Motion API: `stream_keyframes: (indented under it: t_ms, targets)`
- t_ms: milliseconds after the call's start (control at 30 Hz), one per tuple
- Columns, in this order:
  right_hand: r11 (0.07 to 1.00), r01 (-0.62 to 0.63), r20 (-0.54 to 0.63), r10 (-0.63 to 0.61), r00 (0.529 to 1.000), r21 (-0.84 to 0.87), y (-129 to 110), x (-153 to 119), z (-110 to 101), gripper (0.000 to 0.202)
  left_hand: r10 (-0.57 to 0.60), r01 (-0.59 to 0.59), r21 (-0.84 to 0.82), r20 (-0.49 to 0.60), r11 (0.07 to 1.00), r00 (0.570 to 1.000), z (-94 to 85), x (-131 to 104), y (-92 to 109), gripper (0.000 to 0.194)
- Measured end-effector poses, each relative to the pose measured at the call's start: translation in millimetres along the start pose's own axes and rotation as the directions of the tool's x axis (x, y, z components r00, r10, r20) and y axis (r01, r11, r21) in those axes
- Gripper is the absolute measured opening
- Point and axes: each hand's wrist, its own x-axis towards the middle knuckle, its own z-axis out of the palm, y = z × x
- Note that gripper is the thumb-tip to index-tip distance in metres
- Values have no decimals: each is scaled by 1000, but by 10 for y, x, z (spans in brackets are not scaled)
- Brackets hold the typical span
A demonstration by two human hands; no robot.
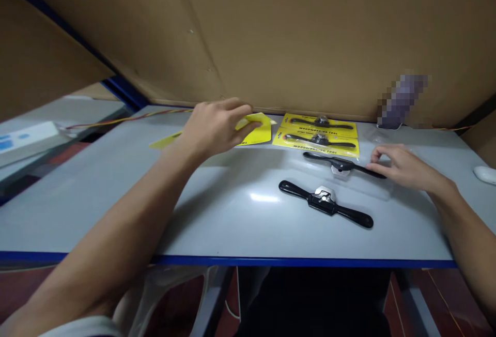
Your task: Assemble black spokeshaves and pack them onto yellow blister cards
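At ten o'clock, left hand (pixel 214 127): yellow card (pixel 263 129) is pinched; best held flat.
Three o'clock, right hand (pixel 408 166): fingers curled at black tool (pixel 341 163); grip unclear.

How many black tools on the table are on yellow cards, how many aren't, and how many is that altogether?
Black tools on yellow cards: 2
Black tools without yellow cards: 2
Total: 4

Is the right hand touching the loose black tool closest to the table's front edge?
Apart. The head view shows bare table between the right hand and that black tool's nearer end.
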Motion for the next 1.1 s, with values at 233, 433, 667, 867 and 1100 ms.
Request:
stream_keyframes:
  t_ms: [233,433,667,867,1100]
  targets:
    - [927,-6,-298,126,946,375,-61,126,254,37,251,-200,-265,175,943,952,254,-71,474,19]
    - [650,-168,-87,341,936,741,-35,172,325,46,405,-345,-283,191,895,894,515,-111,622,51]
    - [567,-192,5,314,949,801,49,174,324,56,266,-255,-110,109,961,958,550,-93,579,55]
    - [580,-202,8,319,948,789,95,190,326,54,263,-244,-132,154,961,952,547,-103,587,49]
    - [547,-165,-66,378,924,821,80,213,366,59,296,-228,-254,274,940,915,490,-80,570,57]
